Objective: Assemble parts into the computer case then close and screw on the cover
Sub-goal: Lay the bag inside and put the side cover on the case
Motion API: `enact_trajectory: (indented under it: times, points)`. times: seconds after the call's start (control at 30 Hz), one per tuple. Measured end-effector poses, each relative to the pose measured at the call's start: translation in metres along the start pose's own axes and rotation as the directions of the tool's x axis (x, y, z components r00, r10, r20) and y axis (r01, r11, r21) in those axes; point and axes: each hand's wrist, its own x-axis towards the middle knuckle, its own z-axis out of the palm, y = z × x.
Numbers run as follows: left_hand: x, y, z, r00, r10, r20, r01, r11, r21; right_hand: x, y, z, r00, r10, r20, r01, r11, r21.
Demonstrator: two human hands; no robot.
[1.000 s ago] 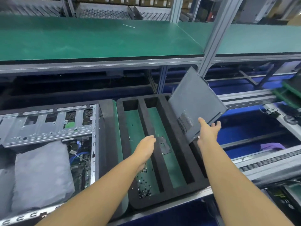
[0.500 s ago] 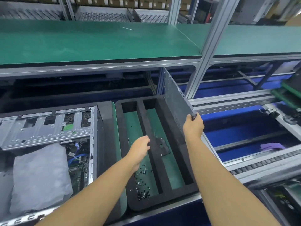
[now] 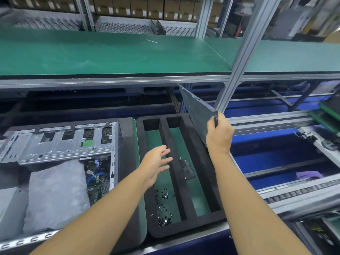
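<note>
A factory assembly bench (image 3: 184, 242) with an aluminium frame runs across the view, and a black foam tray (image 3: 184, 230) with long slots lies on its green mat. At the near end of the tray's left slot lies a scatter of small black screws (image 3: 163, 208). Above that same slot hovers the left hand (image 3: 156, 164), palm turned inward, fingers spread and loose, grasping nothing. In the tray's middle slot, about halfway along, lies a small flat black bracket (image 3: 187, 169). Over the tray's right edge, the right hand (image 3: 219, 137) clenches around the near corner of the cover (image 3: 198, 115), thumb side toward the camera. The cover, a dark grey panel, is off the tray and in the air, turned almost edge-on (so its face shows little) and slanting up and away past the tray's far right corner. Left of the tray, just beside it, the case (image 3: 60, 144) lies on its side with the top open: a metal drive cage, blue cables and a board show inside, and a grey bag (image 3: 55, 196) fills its near part. Right of the tray, well apart, a purple scrap (image 3: 309, 174) lies beyond a roller track (image 3: 294, 192). Above and behind the tray runs a green shelf (image 3: 110, 52), and beyond that, cartons (image 3: 138, 6) stand in rows.
</note>
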Motion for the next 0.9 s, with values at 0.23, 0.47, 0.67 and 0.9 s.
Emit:
enact_trajectory:
  times: [0.23,0.47,0.67,0.9]
  points:
    - [-0.012,0.040,-0.024,0.990,0.071,0.121,-0.027,0.942,-0.335,-0.010,-0.072,-0.025,0.940,-0.318,-0.120,0.320,0.948,-0.010]
    - [-0.060,0.103,-0.068,0.947,0.190,0.257,-0.040,0.869,-0.494,-0.051,-0.156,-0.028,0.810,-0.541,-0.225,0.564,0.825,0.044]
    - [-0.118,0.132,-0.138,0.937,0.293,0.192,-0.095,0.740,-0.666,-0.117,-0.221,-0.007,0.685,-0.705,-0.184,0.728,0.673,0.133]
    - [-0.178,0.138,-0.226,0.948,0.318,-0.015,-0.249,0.713,-0.656,-0.189,-0.275,0.012,0.652,-0.755,-0.072,0.741,0.615,0.269]
